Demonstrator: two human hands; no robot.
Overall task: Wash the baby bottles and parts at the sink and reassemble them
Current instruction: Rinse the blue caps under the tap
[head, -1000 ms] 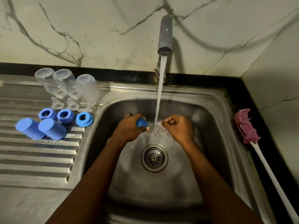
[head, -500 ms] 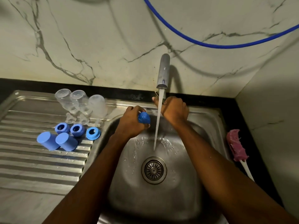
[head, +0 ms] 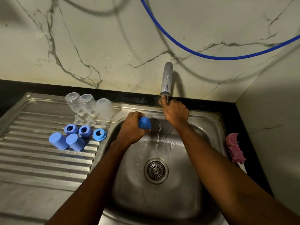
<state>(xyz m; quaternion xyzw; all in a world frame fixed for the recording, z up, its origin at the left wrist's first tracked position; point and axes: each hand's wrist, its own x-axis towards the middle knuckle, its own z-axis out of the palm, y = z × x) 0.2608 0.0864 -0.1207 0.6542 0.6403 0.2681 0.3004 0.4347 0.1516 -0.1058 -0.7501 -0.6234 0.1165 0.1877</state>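
My left hand [head: 132, 127] grips a blue bottle cap [head: 144, 122] over the back left of the sink basin [head: 162, 195]. My right hand [head: 176, 113] reaches to the tap handle [head: 167, 99] at the foot of the tap spout [head: 167, 78], fingers curled round it. Only a thin broken trickle falls from the spout. On the drainboard [head: 40, 159] three clear bottles [head: 88, 106] stand upside down, with clear teats [head: 78, 120] in front, three blue collar rings [head: 83, 131] and two blue caps [head: 66, 142].
A pink bottle brush [head: 235, 148] with a white handle lies on the black counter right of the sink. A blue hose [head: 211, 56] hangs across the marble wall. The drain strainer [head: 155, 171] sits mid-basin.
My right hand rose from under the water stream to the tap handle. The full stream thinned to a trickle. My left hand lifted the blue cap toward the basin's back edge.
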